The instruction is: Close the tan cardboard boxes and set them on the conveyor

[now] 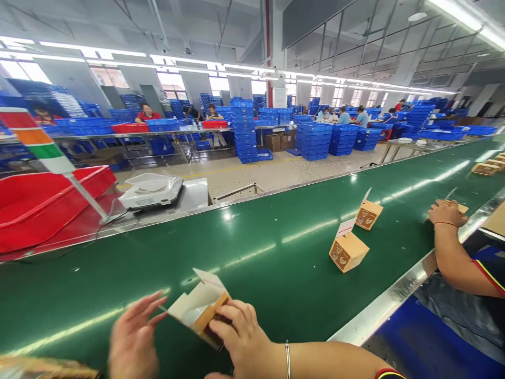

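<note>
A long green conveyor belt [276,295] crosses a bright factory hall, its glossy surface streaked with reflected light and its near edge bordered by a shiny metal rail [379,310]. Beyond the far edge rise stacks of ribbed blue plastic crates [242,131], with people seated at work among them. A smooth red tub [39,210] stands past the belt's far left corner, partly behind a striped signal lamp [39,142] on a slim pole; a white scale [152,190] sits just beside it. At the near edge, toward the right, a co-worker's hand [447,213] covers much of another box. A blurred, patterned object [43,367] intrudes at the near left corner.

Over the belt's left part, a person's right hand [240,334] has its grip bent firmly around the side of an open carton [215,311], thin card, brown outside and pale within, its flaps raised. Something whitish lies inside, too unclear to identify. The left hand [136,334], blurred, spreads its fingers just beside the carton's left flap, its grip loose and apparently unfilled. Two boxy printed cartons [350,252] stand near the belt's middle, lids up. A slim silvery bracelet [288,360] circles the right wrist.
</note>
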Demonstrator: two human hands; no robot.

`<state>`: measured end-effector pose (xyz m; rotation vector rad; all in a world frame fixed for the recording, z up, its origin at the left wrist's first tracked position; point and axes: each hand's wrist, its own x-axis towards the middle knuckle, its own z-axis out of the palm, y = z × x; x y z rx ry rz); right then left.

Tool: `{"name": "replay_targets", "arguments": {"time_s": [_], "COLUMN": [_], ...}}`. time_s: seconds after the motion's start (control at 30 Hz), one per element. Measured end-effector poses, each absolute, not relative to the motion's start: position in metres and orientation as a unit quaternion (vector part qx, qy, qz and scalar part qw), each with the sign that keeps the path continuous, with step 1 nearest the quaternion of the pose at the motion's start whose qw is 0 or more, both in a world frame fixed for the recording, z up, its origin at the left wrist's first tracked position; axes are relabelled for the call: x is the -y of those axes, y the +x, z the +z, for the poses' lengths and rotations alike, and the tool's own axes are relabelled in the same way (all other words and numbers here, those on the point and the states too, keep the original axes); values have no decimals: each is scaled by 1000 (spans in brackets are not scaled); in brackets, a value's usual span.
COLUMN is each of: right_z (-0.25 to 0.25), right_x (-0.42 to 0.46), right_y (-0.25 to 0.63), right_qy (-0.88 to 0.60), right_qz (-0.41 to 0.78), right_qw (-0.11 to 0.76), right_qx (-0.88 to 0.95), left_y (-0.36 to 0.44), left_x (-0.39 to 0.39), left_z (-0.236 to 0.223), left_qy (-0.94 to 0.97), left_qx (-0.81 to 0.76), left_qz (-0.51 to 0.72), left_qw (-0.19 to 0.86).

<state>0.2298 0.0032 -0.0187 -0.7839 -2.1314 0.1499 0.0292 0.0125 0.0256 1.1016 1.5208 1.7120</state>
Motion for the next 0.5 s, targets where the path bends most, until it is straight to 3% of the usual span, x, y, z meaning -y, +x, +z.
{"name": "replay_targets", "arguments": {"time_s": [0.1, 0.2, 0.37, 0.5], "right_z": [-17, -16, -7, -5], "right_x": [-8, -22, -44, -52], "right_y": [236, 242, 250, 254], "right_qy": [-336, -354, -351, -310], "right_qz": [113, 135, 161, 201], "right_qw": [361, 392, 464, 476], "right_qx": [862, 838, 797, 798], "left_y": [53, 67, 70, 71], "left_x": [-20, -24, -27, -28], "left_z": [16, 4, -6, -5], "left_qy": [422, 456, 604, 694], "left_qx": [-545, -511, -481, -429], "left_qz": [616, 611, 544, 527], "left_qw": [381, 398, 329, 239]}}
